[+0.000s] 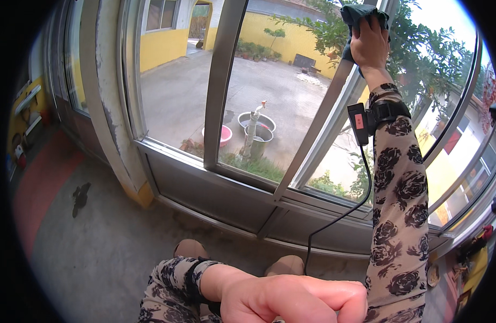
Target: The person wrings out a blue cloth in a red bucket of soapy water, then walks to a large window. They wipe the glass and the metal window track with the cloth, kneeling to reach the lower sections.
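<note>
At the top right my right hand (370,47) is raised and presses a dark green cloth (355,16) against the metal frame and glass of a window (341,76). A black device on a strap (358,121) sits on my right forearm, with a black cable hanging from it. My left hand (292,296) is low and close to the camera, its fingers curled; its palm side is hidden, so whether it holds anything does not show. Flowered sleeves cover both arms.
Metal panels (207,202) run below the window. A pillar with peeling paint (106,101) stands to the left. Through the glass show a yard with a standpipe (252,133), metal basins (268,121), a pink basin (223,135) and a leafy tree (425,60).
</note>
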Motion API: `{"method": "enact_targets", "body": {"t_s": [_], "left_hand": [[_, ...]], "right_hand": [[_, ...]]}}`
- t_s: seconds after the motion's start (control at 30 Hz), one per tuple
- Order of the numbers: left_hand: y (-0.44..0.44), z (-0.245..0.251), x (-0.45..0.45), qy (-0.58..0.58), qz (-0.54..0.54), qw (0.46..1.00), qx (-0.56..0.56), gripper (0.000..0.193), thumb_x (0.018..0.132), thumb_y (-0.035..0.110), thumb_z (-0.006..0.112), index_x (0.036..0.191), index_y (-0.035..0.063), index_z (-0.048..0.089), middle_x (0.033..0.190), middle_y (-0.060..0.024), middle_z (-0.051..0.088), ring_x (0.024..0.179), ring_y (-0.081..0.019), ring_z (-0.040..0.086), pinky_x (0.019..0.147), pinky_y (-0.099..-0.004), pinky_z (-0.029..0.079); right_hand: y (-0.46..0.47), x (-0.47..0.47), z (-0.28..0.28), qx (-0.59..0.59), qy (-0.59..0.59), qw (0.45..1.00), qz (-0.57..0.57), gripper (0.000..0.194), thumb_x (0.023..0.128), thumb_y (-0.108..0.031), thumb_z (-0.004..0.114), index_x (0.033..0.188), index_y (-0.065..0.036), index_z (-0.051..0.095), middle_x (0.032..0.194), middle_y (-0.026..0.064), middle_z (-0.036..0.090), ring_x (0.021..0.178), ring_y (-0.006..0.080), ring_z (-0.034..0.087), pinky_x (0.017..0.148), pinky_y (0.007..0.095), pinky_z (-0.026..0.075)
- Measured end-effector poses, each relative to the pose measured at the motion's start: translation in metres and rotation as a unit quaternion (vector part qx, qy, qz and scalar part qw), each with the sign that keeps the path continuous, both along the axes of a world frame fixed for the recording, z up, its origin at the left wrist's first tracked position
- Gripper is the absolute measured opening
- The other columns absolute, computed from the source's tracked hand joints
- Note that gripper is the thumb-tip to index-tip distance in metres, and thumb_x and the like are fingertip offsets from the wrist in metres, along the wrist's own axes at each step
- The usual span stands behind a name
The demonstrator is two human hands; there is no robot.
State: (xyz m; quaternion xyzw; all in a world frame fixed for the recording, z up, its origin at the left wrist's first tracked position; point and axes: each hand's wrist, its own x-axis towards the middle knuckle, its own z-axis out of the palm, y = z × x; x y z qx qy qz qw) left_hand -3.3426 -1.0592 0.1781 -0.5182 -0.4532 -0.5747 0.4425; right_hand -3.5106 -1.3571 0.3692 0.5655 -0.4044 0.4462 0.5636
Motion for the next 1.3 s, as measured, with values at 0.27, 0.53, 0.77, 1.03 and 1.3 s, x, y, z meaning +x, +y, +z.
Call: {"method": "enact_targets", "body": {"t_s": [0.27, 0.53, 0.77, 1.03, 1.3], "left_hand": [[0.006, -0.008, 0.004, -0.015, -0.023, 0.999, 0.033, 0.023, 0.088, 0.023, 0.058, 0.093, 0.0022, 0.069, 0.087, -0.0075, 0.05, 0.078, -0.0211, 0.045, 0.07, -0.0322, 0.038], [0.019, -0.006, 0.013, -0.057, -0.041, 0.997, 0.041, 0.027, 0.089, 0.023, 0.056, 0.098, 0.0014, 0.069, 0.086, -0.0063, 0.049, 0.078, -0.0206, 0.044, 0.072, -0.0315, 0.036], [0.015, -0.023, 0.02, -0.143, 0.002, 0.99, -0.011, 0.026, 0.089, 0.023, 0.056, 0.099, 0.002, 0.067, 0.09, -0.0096, 0.054, 0.083, -0.0236, 0.05, 0.076, -0.034, 0.04], [-0.009, -0.126, 0.074, -0.604, 0.518, 0.514, -0.321, 0.028, 0.081, 0.027, 0.064, 0.103, 0.0103, 0.061, 0.087, -0.0058, 0.057, 0.086, -0.0235, 0.056, 0.079, -0.0343, 0.043], [0.001, -0.37, 0.05, -0.765, 0.337, 0.2, -0.511, 0.026, 0.084, 0.034, 0.052, 0.103, 0.0203, 0.064, 0.107, -0.003, 0.058, 0.103, -0.0252, 0.053, 0.08, -0.052, 0.036]], "right_hand": [[0.002, -0.003, -0.086, 0.035, 0.014, 0.999, 0.017, 0.034, 0.076, -0.021, 0.064, 0.109, -0.015, 0.058, 0.125, 0.0086, 0.05, 0.104, 0.04, 0.047, 0.084, 0.0535, 0.04], [0.016, -0.008, -0.181, 0.108, 0.025, 0.994, 0.017, 0.035, 0.069, -0.017, 0.068, 0.102, -0.013, 0.058, 0.121, 0.0112, 0.05, 0.104, 0.0407, 0.045, 0.087, 0.0511, 0.038], [0.045, -0.007, -0.316, 0.22, 0.015, 0.973, 0.07, 0.026, 0.069, -0.008, 0.06, 0.095, -0.007, 0.061, 0.116, 0.012, 0.052, 0.1, 0.04, 0.045, 0.084, 0.0496, 0.038], [0.153, -0.006, -0.474, 0.545, -0.225, 0.763, 0.263, 0.031, 0.073, -0.004, 0.057, 0.104, -0.003, 0.06, 0.111, 0.0165, 0.056, 0.1, 0.0385, 0.053, 0.088, 0.0414, 0.044], [0.233, -0.008, -0.535, 0.775, -0.478, 0.246, 0.331, 0.012, 0.087, -0.01, 0.054, 0.093, -0.004, 0.062, 0.078, 0.0005, 0.06, 0.071, 0.0098, 0.055, 0.065, 0.0282, 0.046]]}}
